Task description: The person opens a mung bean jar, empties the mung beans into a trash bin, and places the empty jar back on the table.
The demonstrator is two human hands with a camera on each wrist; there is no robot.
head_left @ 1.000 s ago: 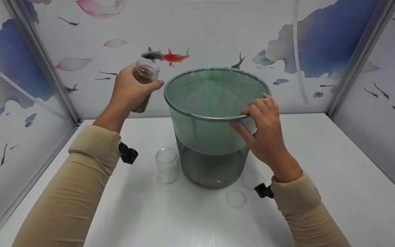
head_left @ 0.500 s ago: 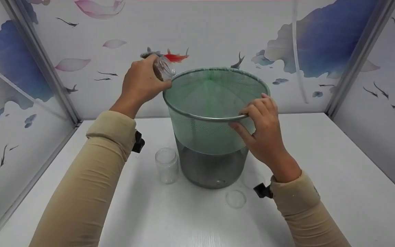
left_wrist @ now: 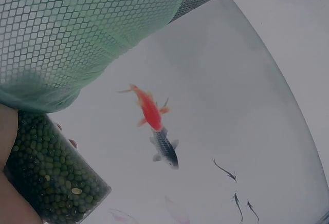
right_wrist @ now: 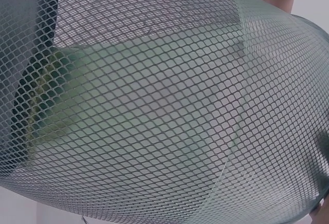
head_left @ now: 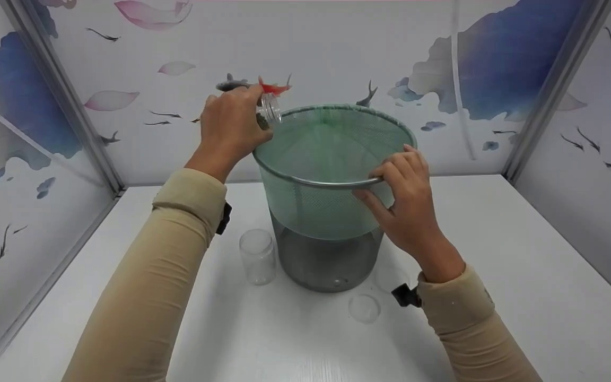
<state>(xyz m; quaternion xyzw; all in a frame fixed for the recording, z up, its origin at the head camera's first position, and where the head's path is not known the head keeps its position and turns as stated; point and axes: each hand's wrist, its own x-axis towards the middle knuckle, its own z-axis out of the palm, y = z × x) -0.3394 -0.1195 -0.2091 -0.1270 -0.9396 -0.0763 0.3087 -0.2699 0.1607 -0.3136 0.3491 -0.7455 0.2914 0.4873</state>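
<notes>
My left hand (head_left: pixel 231 124) holds a clear jar (head_left: pixel 268 111) tipped sideways, its mouth at the left rim of the mesh wastebasket (head_left: pixel 326 265). Mung beans (left_wrist: pixel 56 167) fill the part of the jar seen in the left wrist view, with fingertips showing behind it. A thin green bag (head_left: pixel 311 209) lines the basket and folds over its rim. At the front right of that rim, my right hand (head_left: pixel 409 196) pinches the edge, thumb outside and fingers over the top. Mesh and bag take up most of the right wrist view.
A second clear jar (head_left: pixel 258 257) stands upright on the white table (head_left: pixel 496 239), left of the basket. One clear round lid (head_left: pixel 364 309) lies in front, with a fainter clear disc beside it. Printed panels (head_left: pixel 326 48) enclose the back and sides.
My left hand has moved right to the basket's rim and tipped the jar from nearly upright to sideways. The right hand keeps its hold on the rim.
</notes>
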